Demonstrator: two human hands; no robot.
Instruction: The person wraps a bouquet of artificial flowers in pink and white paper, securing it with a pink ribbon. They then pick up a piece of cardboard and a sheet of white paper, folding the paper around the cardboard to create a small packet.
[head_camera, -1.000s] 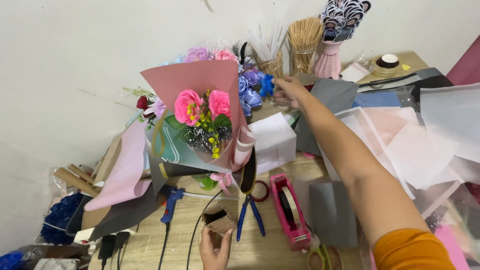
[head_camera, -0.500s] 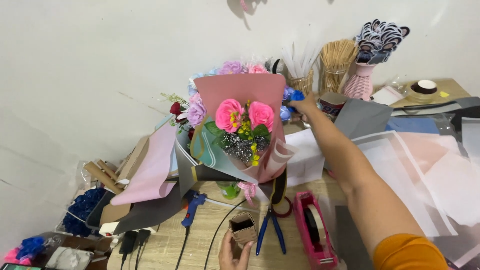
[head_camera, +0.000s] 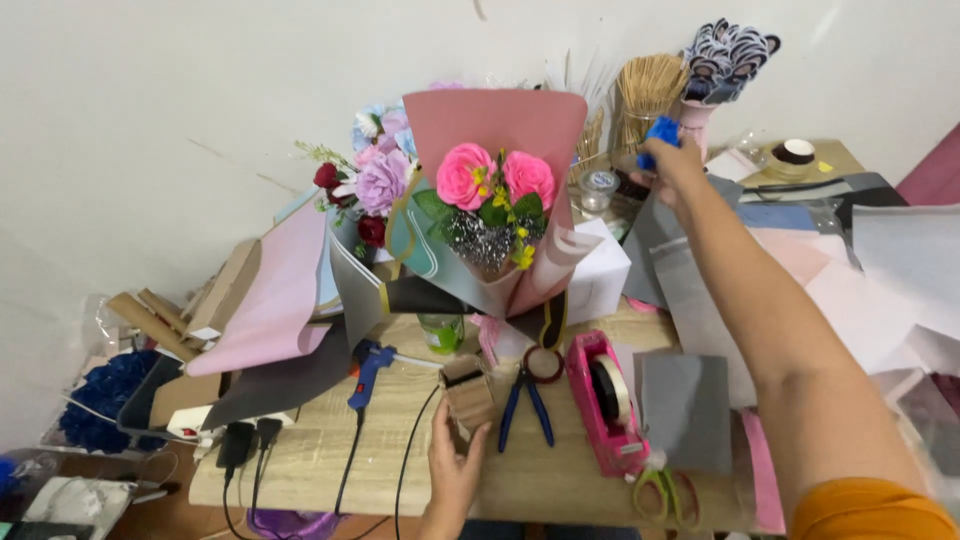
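Right hand (head_camera: 672, 165) is pinched around a small blue flower (head_camera: 662, 130), held up at the back by the jar of sticks (head_camera: 645, 100). It looks light, soft and easy to crush, so a gentle pinch low on the head seems safest. Left hand (head_camera: 455, 465) cups a little brown box (head_camera: 468, 392) near the table (head_camera: 300, 450) front edge. That looks like stiff card, fine to grip by the sides. Not much free room: bouquet (head_camera: 495, 200), pliers (head_camera: 525, 400) and pink tape dispenser (head_camera: 605, 400) crowd the middle.
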